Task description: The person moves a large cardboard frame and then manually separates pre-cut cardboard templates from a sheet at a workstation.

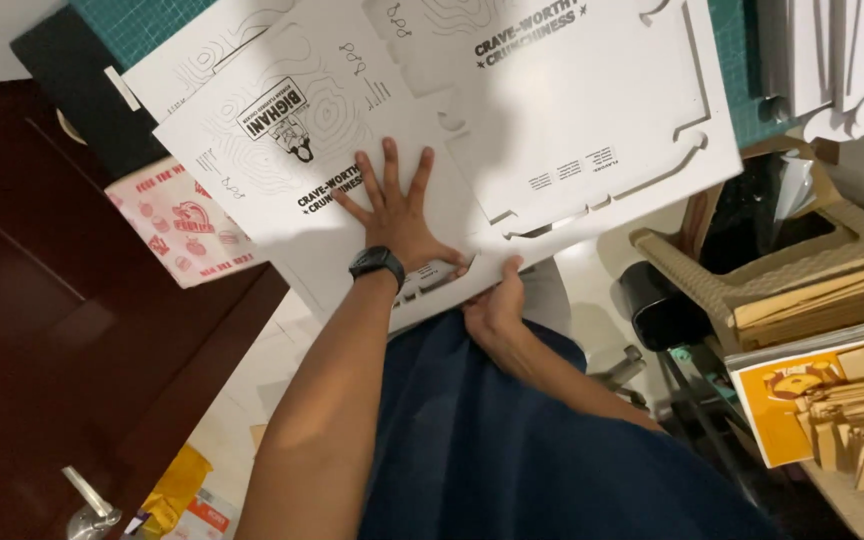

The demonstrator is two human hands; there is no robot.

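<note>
A stack of flat white die-cut cardboard box blanks (572,120) with black print lies across a green cutting mat (142,25). My left hand (397,205), with a black watch on the wrist, presses flat with spread fingers on the top blank. My right hand (497,305) grips the near edge of the stack from below, thumb on top. A dark blue garment covers my lap beneath.
A pink printed box (187,225) sits at the left by a dark wooden door with a metal handle (87,505). On the right stand a woven basket (752,280), stacked brown cardboard (832,295) and a yellow printed sheet (787,400). More white blanks (852,60) lean at top right.
</note>
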